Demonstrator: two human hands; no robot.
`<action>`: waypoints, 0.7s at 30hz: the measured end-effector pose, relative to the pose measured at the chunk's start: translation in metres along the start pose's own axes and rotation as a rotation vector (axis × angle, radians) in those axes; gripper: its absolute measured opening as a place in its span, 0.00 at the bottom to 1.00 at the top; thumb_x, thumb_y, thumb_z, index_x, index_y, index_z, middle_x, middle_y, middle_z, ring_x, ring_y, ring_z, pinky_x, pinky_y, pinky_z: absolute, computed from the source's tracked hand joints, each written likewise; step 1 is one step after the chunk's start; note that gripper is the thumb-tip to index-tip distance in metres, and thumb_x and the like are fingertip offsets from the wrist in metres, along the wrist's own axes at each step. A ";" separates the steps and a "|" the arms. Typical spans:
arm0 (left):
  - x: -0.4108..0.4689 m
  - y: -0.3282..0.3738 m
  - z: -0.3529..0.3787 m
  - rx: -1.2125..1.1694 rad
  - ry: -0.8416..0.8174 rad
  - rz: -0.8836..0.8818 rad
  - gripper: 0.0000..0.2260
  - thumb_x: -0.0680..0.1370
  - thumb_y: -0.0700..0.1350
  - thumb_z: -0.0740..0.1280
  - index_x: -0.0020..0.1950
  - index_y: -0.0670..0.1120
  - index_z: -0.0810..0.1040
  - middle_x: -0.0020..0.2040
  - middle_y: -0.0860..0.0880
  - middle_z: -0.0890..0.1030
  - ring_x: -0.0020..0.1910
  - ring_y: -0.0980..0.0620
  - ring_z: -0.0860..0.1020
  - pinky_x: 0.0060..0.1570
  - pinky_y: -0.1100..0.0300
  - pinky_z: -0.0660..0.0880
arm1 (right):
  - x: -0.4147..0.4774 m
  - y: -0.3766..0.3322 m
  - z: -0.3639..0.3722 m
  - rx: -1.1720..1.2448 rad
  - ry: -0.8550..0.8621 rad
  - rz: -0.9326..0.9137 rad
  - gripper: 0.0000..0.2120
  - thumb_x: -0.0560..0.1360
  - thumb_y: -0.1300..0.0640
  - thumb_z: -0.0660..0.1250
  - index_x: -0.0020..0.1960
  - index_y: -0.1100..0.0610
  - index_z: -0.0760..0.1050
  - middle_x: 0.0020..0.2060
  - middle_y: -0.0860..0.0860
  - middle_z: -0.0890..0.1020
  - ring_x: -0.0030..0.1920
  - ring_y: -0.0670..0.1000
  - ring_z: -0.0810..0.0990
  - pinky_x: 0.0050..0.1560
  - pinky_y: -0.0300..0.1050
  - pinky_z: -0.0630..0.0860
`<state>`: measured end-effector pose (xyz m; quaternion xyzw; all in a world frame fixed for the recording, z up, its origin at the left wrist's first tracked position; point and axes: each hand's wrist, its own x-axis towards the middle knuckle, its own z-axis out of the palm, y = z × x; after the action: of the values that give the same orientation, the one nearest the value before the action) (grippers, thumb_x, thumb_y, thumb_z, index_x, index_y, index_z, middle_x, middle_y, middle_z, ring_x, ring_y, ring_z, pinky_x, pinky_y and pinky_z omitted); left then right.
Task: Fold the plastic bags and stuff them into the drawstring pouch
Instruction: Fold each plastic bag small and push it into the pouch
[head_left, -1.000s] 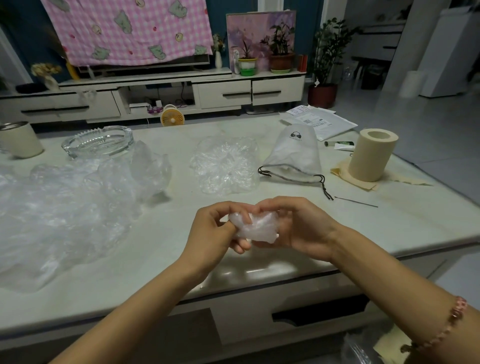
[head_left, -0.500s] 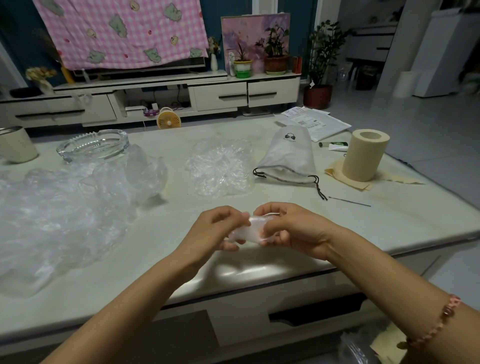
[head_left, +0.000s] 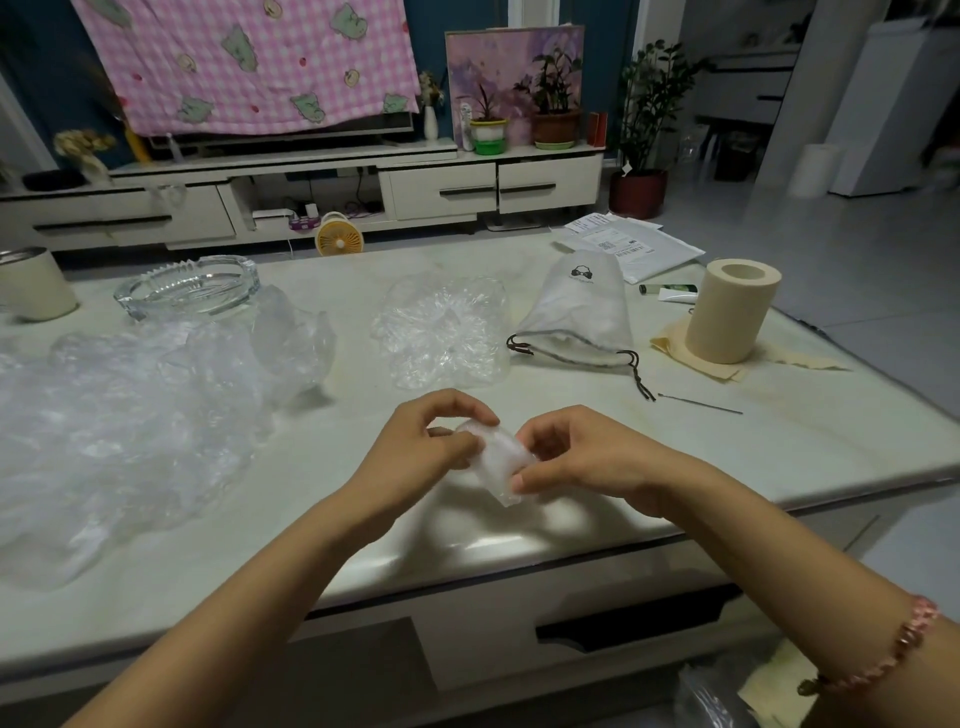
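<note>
The left hand (head_left: 423, 449) and the right hand (head_left: 589, 460) meet just above the near edge of the table (head_left: 779, 452), a pale, glossy, marble-like slab. Between them is a folded plastic bag (head_left: 501, 462), a small, thick wad of cloudy, crinkled film. Each hand pinches one end of it with curled fingers. The left thumb and fingertips take the left end, and the right thumb and forefinger nip the near right corner. A bracelet (head_left: 883, 657) of pink beads circles the right forearm.

The drawstring pouch (head_left: 582, 312) lies on its side farther back and to the right, well apart from the hands. It is soft white cloth with a small dark emblem near its closed far end. Its open mouth faces the near side, and a dark cord runs through the hem and trails off in knotted ends. Just left of the pouch sits a crumpled clear bag (head_left: 441, 332), glittering with fine creases. A large heap of plastic bags (head_left: 130, 415) billows over the left of the table, translucent and wrinkled. Behind the heap stands a heavy cut-glass ashtray (head_left: 189, 286) with a notched rim. At the far right a cream-coloured roll (head_left: 735, 317), a hollow cylinder, stands upright on flat sheets of the same colour. A thin dark needle (head_left: 698, 404) lies near the cord ends.
</note>
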<state>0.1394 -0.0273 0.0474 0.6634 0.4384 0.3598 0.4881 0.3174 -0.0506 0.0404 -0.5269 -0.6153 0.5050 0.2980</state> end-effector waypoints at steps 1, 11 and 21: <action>0.001 -0.001 0.001 -0.076 0.012 -0.019 0.08 0.71 0.32 0.65 0.42 0.44 0.80 0.45 0.48 0.81 0.42 0.53 0.79 0.41 0.63 0.78 | -0.001 -0.001 0.001 0.036 0.001 -0.018 0.06 0.69 0.68 0.72 0.42 0.60 0.79 0.36 0.56 0.76 0.38 0.50 0.74 0.41 0.39 0.71; 0.009 -0.003 0.021 -0.295 -0.114 -0.150 0.15 0.80 0.47 0.61 0.53 0.37 0.79 0.42 0.44 0.81 0.39 0.48 0.80 0.45 0.57 0.80 | 0.005 0.002 0.002 0.448 0.252 -0.056 0.06 0.70 0.68 0.70 0.41 0.58 0.80 0.38 0.52 0.81 0.43 0.49 0.77 0.50 0.40 0.72; 0.028 -0.009 0.041 -0.146 0.011 -0.082 0.05 0.77 0.35 0.65 0.49 0.33 0.78 0.37 0.45 0.79 0.34 0.55 0.79 0.47 0.55 0.76 | 0.008 0.002 -0.010 0.558 0.288 0.005 0.05 0.75 0.62 0.64 0.44 0.59 0.79 0.40 0.54 0.81 0.42 0.49 0.79 0.49 0.44 0.73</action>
<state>0.1843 -0.0139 0.0296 0.6055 0.4406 0.3741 0.5470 0.3250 -0.0404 0.0402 -0.4923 -0.4030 0.5752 0.5141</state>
